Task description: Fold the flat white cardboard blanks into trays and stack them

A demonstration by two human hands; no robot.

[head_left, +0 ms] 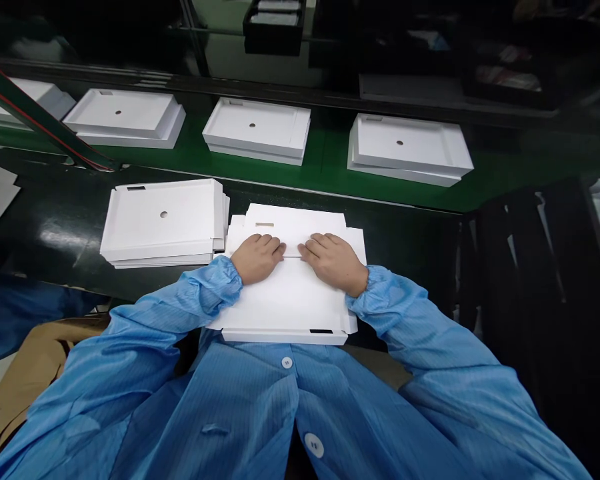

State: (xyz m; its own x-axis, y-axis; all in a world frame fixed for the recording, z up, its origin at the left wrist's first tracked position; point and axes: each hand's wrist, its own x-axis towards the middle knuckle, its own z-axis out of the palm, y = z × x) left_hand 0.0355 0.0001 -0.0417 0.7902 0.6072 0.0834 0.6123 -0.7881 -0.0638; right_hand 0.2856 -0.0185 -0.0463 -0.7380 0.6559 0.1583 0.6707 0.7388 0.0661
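A white cardboard box blank point(285, 303) lies on the dark bench right in front of my body, partly folded. Its far flap has a small slot, and its near edge is turned up with a black strip on it. My left hand point(258, 259) is closed, curled fingers gripping the blank along a crease across its middle. On the same crease, a little to the right, my right hand point(334, 263) is likewise closed on the card. Both thumbs point inward. The fingertips' undersides are hidden.
Left of the blank stands a stack of white folded trays point(163, 230), almost touching it. More white box stacks point(257, 130) line the green shelf point(330, 150) behind. A slanted dark post point(45, 123) crosses the left side. Black upright dividers point(520, 267) stand at right.
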